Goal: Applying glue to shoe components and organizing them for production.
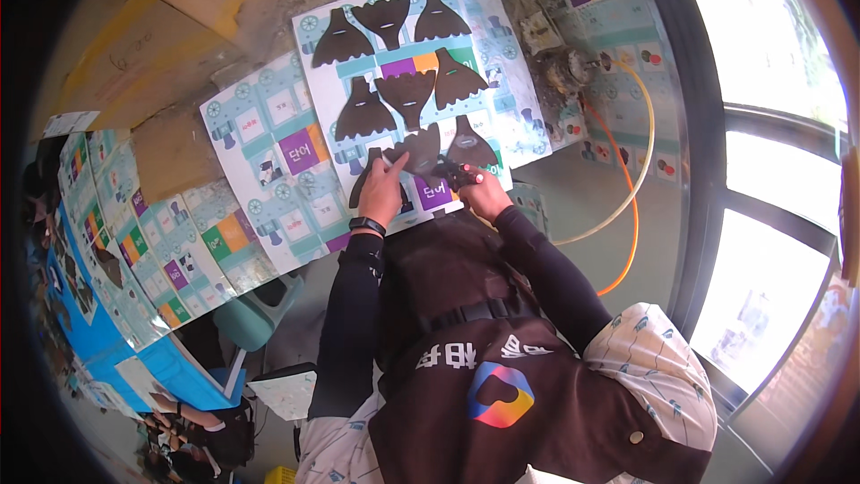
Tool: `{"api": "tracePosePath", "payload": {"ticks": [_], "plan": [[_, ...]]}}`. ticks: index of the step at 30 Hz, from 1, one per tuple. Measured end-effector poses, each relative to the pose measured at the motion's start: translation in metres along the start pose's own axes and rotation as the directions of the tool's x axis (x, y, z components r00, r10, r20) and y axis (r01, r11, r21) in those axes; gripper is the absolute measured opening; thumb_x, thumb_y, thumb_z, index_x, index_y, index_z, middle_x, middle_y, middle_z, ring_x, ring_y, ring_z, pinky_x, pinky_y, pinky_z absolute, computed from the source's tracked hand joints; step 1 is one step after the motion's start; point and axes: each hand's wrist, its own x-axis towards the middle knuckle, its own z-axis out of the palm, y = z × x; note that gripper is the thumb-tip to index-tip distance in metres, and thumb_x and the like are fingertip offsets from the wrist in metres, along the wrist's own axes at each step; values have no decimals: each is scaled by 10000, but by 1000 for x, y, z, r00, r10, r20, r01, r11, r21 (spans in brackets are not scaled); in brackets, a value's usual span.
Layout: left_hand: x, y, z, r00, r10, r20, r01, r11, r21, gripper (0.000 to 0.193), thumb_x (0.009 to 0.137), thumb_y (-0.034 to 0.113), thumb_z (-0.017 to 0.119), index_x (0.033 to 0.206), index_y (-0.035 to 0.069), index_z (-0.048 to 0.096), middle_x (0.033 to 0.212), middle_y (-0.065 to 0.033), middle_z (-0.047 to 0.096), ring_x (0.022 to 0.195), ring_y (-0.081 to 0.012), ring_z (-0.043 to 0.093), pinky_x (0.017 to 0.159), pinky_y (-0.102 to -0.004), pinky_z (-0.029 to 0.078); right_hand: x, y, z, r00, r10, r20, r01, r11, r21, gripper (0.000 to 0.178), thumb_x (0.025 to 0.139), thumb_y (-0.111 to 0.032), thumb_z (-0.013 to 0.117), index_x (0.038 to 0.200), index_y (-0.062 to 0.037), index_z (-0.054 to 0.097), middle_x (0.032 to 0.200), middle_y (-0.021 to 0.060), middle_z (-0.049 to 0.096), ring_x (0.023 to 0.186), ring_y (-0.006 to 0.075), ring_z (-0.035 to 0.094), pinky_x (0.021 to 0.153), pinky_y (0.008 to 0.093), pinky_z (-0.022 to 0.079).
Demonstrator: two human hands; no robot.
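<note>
Several dark brown fan-shaped pieces with scalloped edges, such as this one (341, 39), lie in rows on a printed sheet (315, 94). My left hand (381, 194) grips the left edge of one such piece (423, 154) in the nearest row, its fingertips closed at the scallops. Another fan-shaped piece (365, 181) is partly covered by that hand. In my right hand (486, 194) is a small black tool with red parts (461, 177), its tip against the right side of the gripped piece; its exact kind cannot be made out. A further piece (469, 141) lies just beyond the tool.
More printed sheets (260, 130) cover the table at left. Cardboard boxes (134, 45) stand at the far left. A metal fitting (564, 70) with yellow and orange hoses (637, 215) is at right, near a window frame (703, 125). A teal chair (246, 321) stands at lower left; people are beyond.
</note>
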Motion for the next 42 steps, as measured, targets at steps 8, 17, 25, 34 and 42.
{"api": "tracePosePath", "payload": {"ticks": [8, 17, 25, 34, 42], "plan": [[-2, 3, -7, 998, 55, -7, -55, 998, 2, 519, 831, 12, 573, 1318, 190, 539, 985, -144, 512, 900, -342, 583, 794, -423, 496, 2, -11, -4, 997, 71, 10, -71, 997, 17, 323, 738, -127, 593, 1039, -13, 621, 817, 214, 652, 758, 351, 639, 688, 402, 504], [-16, -33, -67, 998, -60, 22, 59, 997, 44, 779, 688, 14, 756, 1363, 281, 473, 1027, -86, 508, 953, -300, 574, 788, -397, 502, -4, -49, 37, 964, -187, 191, 183, 982, 40, 386, 704, -148, 643, 1059, 0, 612, 820, 188, 661, 784, 346, 645, 732, 389, 493], [-13, -45, -62, 993, -40, 115, 25, 991, 128, 804, 687, -17, 729, 1364, 328, 466, 1012, -100, 502, 999, -309, 572, 831, -409, 504, 1, -75, 63, 995, -35, 97, 42, 996, -79, 393, 787, -214, 627, 1115, 0, 605, 884, 232, 665, 890, 402, 633, 773, 433, 488], [-13, -46, -63, 991, -50, 125, 37, 993, 108, 778, 703, -26, 708, 1358, 324, 476, 1020, -109, 508, 1007, -309, 573, 845, -405, 504, 9, -76, 78, 990, -61, 129, 80, 986, -145, 334, 819, -233, 619, 1062, -2, 615, 903, 249, 657, 909, 435, 612, 778, 463, 481], [-14, -47, -63, 992, -32, 120, 20, 995, 96, 786, 697, -48, 708, 1359, 307, 476, 1022, -106, 510, 1022, -306, 568, 861, -397, 502, -2, -68, 59, 994, -40, 101, 53, 990, -132, 317, 800, -210, 615, 1041, -4, 618, 910, 245, 656, 893, 418, 618, 769, 441, 484]]}}
